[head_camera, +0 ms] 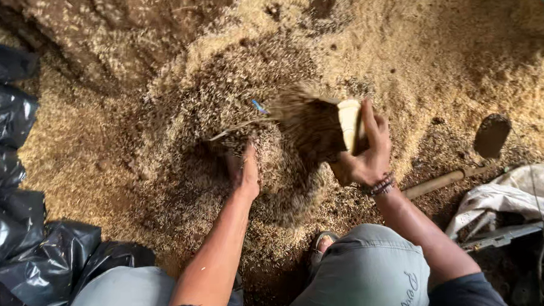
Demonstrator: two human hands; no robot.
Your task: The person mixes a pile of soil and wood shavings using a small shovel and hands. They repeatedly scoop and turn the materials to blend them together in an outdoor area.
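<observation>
Head view looks straight down on a wide spread of husk and sawdust [438,48] covering the ground, tan at the edges and darker where it is heaped in a mound [221,106] at the centre. I see black plastic bags [18,231] stacked along my left edge, and a shovel [468,156] lying on the litter well off to the right, beside crumpled white sacking [518,191]. My knees in grey trousers [369,271] frame the bottom. My right hand [366,149] is closed around the pale band of a small hand broom [319,123], whose blurred bristles fan out leftward over the mound. My left hand [245,169] lies just below and left of those bristles, flat and open, fingers pressed into the husk, gripping nothing.
</observation>
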